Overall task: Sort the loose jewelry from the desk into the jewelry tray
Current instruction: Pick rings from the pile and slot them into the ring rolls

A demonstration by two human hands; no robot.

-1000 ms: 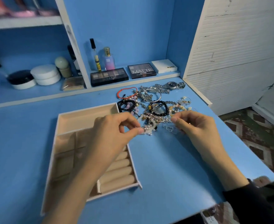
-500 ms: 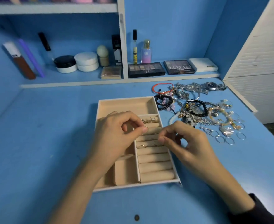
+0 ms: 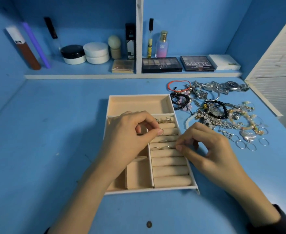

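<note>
Pinching small rings, both hands have stayed over the jewelry tray.

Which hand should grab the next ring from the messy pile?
Probably the right hand: it sits at the tray's right edge, beside the loose rings. The left hand is over the tray, farther away.

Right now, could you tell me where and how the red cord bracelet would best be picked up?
Pinch the red cord bracelet on its far-left arc, from above: that thin loop lies flat on bare desk there, while its right side tangles with the pile.
</note>
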